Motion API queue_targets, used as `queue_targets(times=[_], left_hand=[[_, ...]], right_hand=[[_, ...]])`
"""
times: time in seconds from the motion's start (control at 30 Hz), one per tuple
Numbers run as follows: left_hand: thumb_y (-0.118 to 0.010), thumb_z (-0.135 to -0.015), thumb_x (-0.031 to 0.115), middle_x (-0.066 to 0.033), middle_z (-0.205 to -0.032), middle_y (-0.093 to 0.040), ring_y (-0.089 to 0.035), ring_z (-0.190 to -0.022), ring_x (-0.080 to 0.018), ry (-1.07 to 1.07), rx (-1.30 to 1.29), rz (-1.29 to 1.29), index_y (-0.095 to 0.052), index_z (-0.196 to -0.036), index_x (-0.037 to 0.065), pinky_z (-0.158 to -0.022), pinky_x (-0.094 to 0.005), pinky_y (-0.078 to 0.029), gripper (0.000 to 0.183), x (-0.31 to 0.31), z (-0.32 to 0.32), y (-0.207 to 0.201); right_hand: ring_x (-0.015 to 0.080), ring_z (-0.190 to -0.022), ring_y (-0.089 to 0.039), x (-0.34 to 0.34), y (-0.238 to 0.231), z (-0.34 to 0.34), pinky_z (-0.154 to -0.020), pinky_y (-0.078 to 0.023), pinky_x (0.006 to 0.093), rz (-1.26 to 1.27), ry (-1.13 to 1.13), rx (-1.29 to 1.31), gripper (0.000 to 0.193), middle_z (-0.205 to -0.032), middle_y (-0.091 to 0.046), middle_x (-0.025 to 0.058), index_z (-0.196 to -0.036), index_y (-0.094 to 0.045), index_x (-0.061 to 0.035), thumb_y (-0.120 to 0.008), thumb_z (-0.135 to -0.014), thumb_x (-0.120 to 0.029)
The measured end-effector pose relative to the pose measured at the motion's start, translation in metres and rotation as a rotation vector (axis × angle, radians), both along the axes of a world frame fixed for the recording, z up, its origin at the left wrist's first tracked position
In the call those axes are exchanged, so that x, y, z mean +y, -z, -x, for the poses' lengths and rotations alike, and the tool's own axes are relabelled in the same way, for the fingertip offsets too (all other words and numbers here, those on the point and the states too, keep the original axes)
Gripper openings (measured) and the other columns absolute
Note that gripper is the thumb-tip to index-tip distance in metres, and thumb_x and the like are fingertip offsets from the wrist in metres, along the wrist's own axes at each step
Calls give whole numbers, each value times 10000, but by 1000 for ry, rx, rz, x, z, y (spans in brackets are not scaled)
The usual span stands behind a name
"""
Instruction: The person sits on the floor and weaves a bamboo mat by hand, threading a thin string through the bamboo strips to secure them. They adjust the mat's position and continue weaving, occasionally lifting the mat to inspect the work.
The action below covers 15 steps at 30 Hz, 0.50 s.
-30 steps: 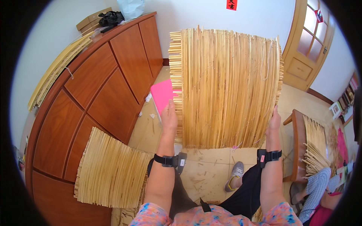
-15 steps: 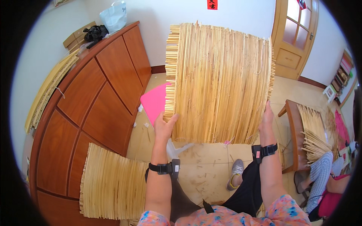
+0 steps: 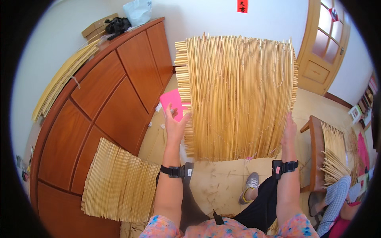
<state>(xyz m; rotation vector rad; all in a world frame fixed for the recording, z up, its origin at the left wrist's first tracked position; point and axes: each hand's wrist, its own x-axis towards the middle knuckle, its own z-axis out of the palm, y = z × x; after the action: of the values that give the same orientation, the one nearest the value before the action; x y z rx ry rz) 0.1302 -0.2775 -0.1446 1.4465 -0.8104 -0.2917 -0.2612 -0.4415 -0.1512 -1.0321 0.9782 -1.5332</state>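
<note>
Raised before me is a wide mat of straw-coloured stalks (image 3: 238, 99), bound with thin white thread, its left edge ragged with uneven stalk ends. At that left edge is my left hand (image 3: 175, 123); its fingers are spread off the mat and its thumb is close against the stalk ends. My right hand (image 3: 289, 129) grips the lower right edge, the fingers partly hidden by the mat. A loop of loose white thread (image 3: 278, 75) hangs on the upper right of the mat.
A second stalk mat (image 3: 119, 182) lies low at left beside a reddish-brown wooden cabinet (image 3: 119, 91). Behind my left hand is a pink board (image 3: 171, 99). Stalks lie on a brown bench (image 3: 317, 158) at right, near a seated person's leg (image 3: 337, 198). Stalk scraps litter the tiled floor (image 3: 214, 182).
The mat sits slightly lower and further right in view. My left fingers have come off its edge and spread apart; my right hand keeps its grip.
</note>
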Motion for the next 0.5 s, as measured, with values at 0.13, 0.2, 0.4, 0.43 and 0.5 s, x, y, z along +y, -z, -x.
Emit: queue_targets(times=[0.13, 0.2, 0.4, 0.43, 0.5], left_hand=[[-786, -754, 84, -154, -1253, -571, -585, -1093, -221, 145, 196, 45, -404, -1386, -21, -922, -339, -490, 745, 11, -1, -9], [-759, -773, 28, -129, -1206, -610, -615, -1051, -193, 268, 352, 73, -452, -1331, -29, -890, -315, -508, 639, 16, 5, -16], [-738, -790, -18, -95, -1124, -653, -646, -970, -165, 285, 431, 267, -532, -1215, -14, -863, -301, -520, 473, 14, 9, -11], [-738, -791, -18, -92, -1119, -654, -646, -964, -163, 271, 421, 258, -534, -1213, -14, -862, -301, -521, 469, 13, 7, -10], [-737, -793, -18, -86, -1111, -657, -645, -954, -158, 244, 401, 238, -540, -1210, -13, -860, -300, -522, 462, 11, 6, -6]], right_hand=[[135, -783, -649, 9, -6, -2, -699, -527, 265, 52, -108, 68, 479, -930, -689, 87, -1045, -660, 56, -566, -985, -410], [132, -790, -651, 10, -8, 2, -702, -527, 261, 62, -133, 88, 469, -938, -691, 84, -1052, -659, 56, -568, -986, -399], [108, -741, -607, 0, 3, 5, -661, -495, 254, 69, -143, 127, 408, -868, -664, 52, -983, -667, 29, -576, -987, -369], [102, -728, -593, 0, 3, 3, -649, -486, 253, 79, -157, 143, 396, -848, -655, 44, -962, -668, 21, -579, -987, -364], [92, -690, -549, 0, 4, -1, -619, -454, 257, 63, -104, 184, 372, -794, -614, 23, -881, -648, -7, -586, -983, -359]])
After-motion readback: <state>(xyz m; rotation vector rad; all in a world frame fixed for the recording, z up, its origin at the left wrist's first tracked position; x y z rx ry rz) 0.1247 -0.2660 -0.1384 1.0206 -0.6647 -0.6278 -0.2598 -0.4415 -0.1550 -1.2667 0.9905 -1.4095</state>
